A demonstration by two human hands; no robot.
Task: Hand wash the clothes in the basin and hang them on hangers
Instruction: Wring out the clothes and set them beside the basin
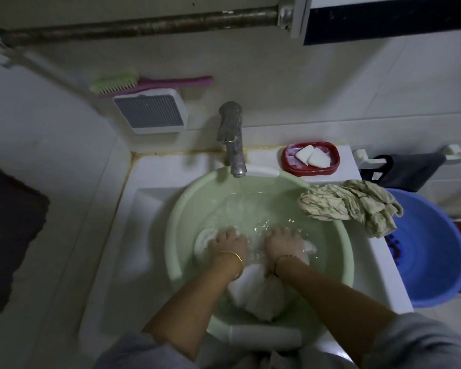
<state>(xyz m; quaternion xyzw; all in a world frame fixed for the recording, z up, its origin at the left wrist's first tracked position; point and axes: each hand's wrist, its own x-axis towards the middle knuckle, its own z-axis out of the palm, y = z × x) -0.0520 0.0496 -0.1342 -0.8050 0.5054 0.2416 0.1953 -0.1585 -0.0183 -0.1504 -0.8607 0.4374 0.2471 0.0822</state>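
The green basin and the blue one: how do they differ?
The green basin sits in the sink under the tap, filled with water and a white cloth. The blue basin stands lower, beside the sink, partly hidden, no water visible. Both are round plastic.

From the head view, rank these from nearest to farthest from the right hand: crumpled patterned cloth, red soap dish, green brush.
Measured from the right hand:
1. Crumpled patterned cloth, on the basin's right rim.
2. Red soap dish, on the sink ledge beyond.
3. Green brush, far left on the wall.
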